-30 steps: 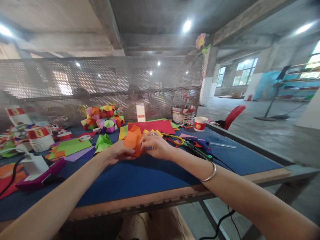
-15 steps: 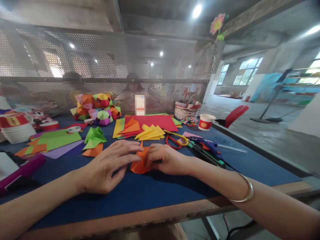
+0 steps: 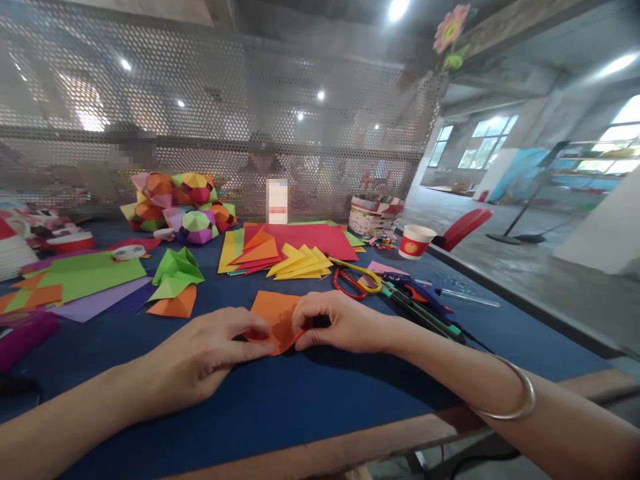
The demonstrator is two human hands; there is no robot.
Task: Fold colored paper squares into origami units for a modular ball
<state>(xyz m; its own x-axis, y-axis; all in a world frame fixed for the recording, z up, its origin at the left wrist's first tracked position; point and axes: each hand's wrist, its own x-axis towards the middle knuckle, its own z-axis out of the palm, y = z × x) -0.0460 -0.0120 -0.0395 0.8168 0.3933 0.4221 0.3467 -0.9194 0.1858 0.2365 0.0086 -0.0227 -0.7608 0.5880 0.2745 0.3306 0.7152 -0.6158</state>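
Note:
An orange sheet of paper [image 3: 276, 312] lies on the blue table top [image 3: 320, 407] with its near edge curled upward. My left hand [image 3: 210, 353] pinches that edge at the left between thumb and fingers. On the right, my right hand [image 3: 335, 323] grips the same edge, thumb below and fingers above. Just beyond the sheet are a fan of yellow folded papers [image 3: 301, 261] and a few orange folded pieces [image 3: 257, 247] resting on a red sheet [image 3: 325, 241]. A green folded paper piece [image 3: 176, 272] sits left of the sheet.
Scissors [image 3: 355, 280], a dark green-edged cutter [image 3: 423, 313] and a blue glue gun [image 3: 425, 293] lie to the right. Behind them stand a paper cup [image 3: 416, 241] and a woven basket [image 3: 375, 215]. Several colourful paper balls [image 3: 197, 227] are stacked at the back left, before a perforated metal screen [image 3: 325, 147].
The orange paper, folded up and standing before, now lies more open and flatter. My left hand has gone from hovering with spread fingers to pinching its near edge. The view has shifted slightly.

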